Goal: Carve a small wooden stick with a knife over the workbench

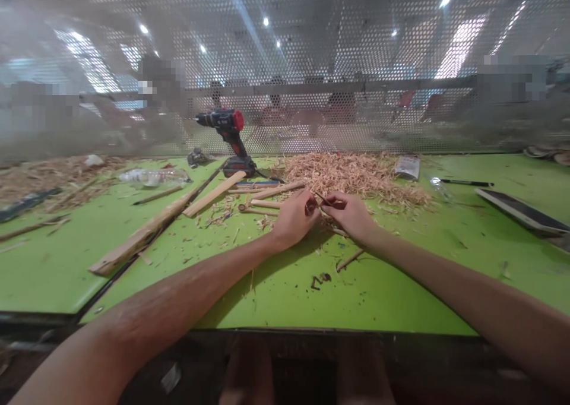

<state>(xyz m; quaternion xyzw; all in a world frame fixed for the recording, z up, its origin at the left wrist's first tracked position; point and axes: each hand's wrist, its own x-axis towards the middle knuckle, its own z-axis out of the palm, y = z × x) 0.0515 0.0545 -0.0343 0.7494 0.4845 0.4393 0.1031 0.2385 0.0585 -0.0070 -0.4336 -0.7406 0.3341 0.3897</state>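
Observation:
Over the middle of the green table, my left hand (297, 218) and my right hand (351, 216) come close together with fingers pinched. Between them runs a thin brown stick (323, 199), gripped by my right fingertips. My left fingers are curled at its other end; what exactly they grip is partly hidden. Several peeled wooden sticks (266, 203) lie just left of my left hand. Another short stick (350, 260) rests on the table below my right hand, near some dark curled scraps (320, 281).
A cordless drill (229, 138) stands upright behind a flat wooden strip (214, 195) and a long wooden pole (142, 233). Wood shavings (347, 176) are heaped against the perforated screen (285, 54). At right lie a black pen (466, 182) and a tablet-like device (523, 210). A plastic bottle (154, 176) lies left.

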